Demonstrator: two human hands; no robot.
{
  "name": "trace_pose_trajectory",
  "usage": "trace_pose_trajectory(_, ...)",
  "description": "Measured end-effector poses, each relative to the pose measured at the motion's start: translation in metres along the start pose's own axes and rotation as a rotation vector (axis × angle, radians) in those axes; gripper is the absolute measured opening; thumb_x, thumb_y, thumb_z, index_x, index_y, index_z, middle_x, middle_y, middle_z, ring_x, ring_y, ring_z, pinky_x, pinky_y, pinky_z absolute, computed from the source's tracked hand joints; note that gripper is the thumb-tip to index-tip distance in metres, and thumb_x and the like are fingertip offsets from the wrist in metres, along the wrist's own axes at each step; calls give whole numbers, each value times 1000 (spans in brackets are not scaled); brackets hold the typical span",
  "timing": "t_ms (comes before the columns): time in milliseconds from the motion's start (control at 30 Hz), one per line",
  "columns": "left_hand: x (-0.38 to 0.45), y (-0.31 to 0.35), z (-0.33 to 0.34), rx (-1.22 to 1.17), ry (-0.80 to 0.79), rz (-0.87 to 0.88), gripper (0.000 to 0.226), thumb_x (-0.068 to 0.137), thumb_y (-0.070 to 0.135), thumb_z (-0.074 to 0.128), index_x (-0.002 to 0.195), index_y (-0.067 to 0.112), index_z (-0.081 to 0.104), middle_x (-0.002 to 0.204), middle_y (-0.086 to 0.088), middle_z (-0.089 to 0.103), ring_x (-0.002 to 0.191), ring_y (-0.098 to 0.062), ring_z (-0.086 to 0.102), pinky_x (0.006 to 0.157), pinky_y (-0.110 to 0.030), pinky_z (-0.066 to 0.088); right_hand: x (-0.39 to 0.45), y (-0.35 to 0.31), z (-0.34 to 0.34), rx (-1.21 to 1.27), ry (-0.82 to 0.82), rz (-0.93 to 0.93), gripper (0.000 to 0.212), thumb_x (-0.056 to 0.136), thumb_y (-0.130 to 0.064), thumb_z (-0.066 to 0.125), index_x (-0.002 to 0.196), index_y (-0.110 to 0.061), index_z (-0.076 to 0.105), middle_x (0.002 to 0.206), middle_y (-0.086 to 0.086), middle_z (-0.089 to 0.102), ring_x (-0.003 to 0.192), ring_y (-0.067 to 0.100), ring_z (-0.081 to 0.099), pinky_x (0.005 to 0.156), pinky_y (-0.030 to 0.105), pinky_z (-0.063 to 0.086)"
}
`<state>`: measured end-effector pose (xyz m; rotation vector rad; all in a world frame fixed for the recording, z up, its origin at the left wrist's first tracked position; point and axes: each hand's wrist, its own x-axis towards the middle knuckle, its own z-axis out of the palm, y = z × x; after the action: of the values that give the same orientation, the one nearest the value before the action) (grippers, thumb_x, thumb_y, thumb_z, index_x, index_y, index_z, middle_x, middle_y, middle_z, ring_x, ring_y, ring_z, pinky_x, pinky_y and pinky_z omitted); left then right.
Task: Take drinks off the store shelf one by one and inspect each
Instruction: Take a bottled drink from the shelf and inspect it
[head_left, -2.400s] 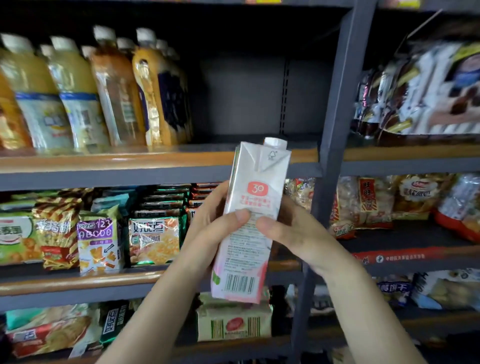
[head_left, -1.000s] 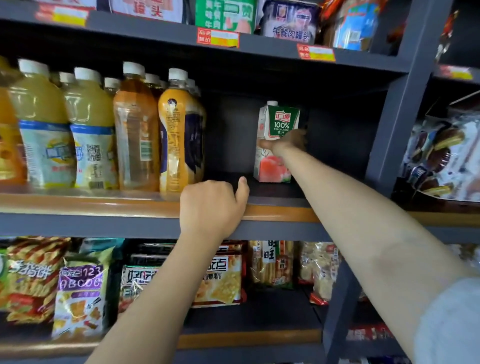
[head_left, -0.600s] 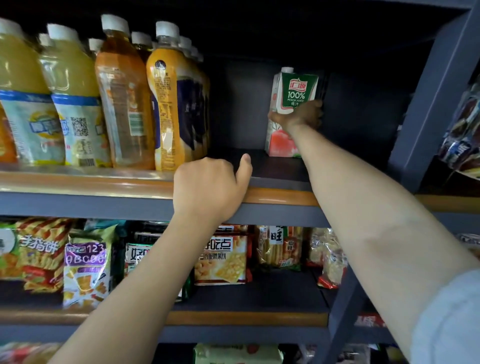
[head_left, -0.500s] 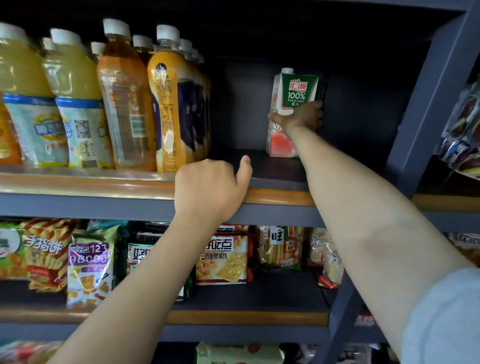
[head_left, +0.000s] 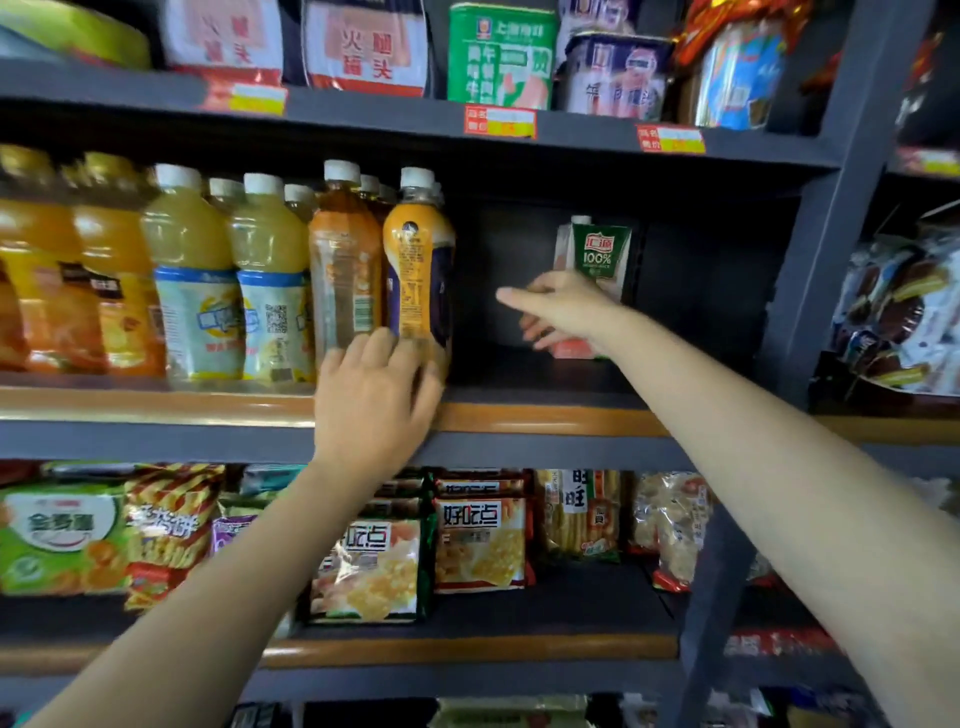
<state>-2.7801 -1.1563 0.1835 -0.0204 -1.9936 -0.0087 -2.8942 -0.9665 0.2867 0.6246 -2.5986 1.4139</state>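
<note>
Green "100%" juice carton (head_left: 597, 260) behind right hand (head_left: 563, 312).

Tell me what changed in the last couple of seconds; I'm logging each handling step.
The carton, held in both hands before, was set upright at the back of the shelf. The right hand has let it go and is drawing back, fingers spread. The left hand left the shelf edge and now reaches onto the orange bottle. The other bottles stayed in place.
</note>
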Motion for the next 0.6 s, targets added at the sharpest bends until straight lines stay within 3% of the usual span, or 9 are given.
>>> trace_pose_trajectory(67,-4,-27,-7,26,-16,-100,33,97,35,44,89,6,57,84,-16,59,78,-38,59,69,-45,45,-12,-12,27,81,-164,-1,61,91,-49,68,134,-8,52,114,15,66,101,26,70,81,38,62)
trace_pose_trajectory(167,-10,-46,-13,-17,-117,-163,45,97,43,37,105,4,57,92,-17,65,86,-39,64,80,-49,49,-14,-29,67,112,-243,-26,67,85,-53,73,137,-18,49,131,7,63,115,23,64,92,43,59)
trace_pose_trajectory(333,-12,-50,-16,-45,-155,-147,63,98,47,31,142,4,46,108,-18,72,95,-38,69,92,-51,49,-15,-41,93,67,-70,-45,67,72,-56,83,129,-29,60,129,-6,66,116,17,62,102,46,52)
trace_pose_trajectory(433,-13,-50,-17,-43,-163,-128,65,99,47,29,147,5,42,108,-16,72,95,-37,69,94,-49,47,-26,-41,94,102,80,-72,56,78,-43,84,126,-26,60,121,-8,67,111,13,63,99,37,52)
trace_pose_trajectory(533,-13,-51,-17,-25,-181,-103,65,99,46,29,147,4,43,102,-16,73,89,-36,70,85,-46,50,-40,-41,85,98,181,-149,53,82,-32,84,127,-25,58,110,-15,65,102,4,62,81,20,48)
trace_pose_trajectory(600,-14,-53,-16,-11,-180,-86,64,99,45,32,145,3,44,98,-15,73,85,-35,69,80,-44,51,-49,-42,76,76,220,-183,52,80,-30,85,124,-27,57,107,-20,64,95,-4,59,79,18,47)
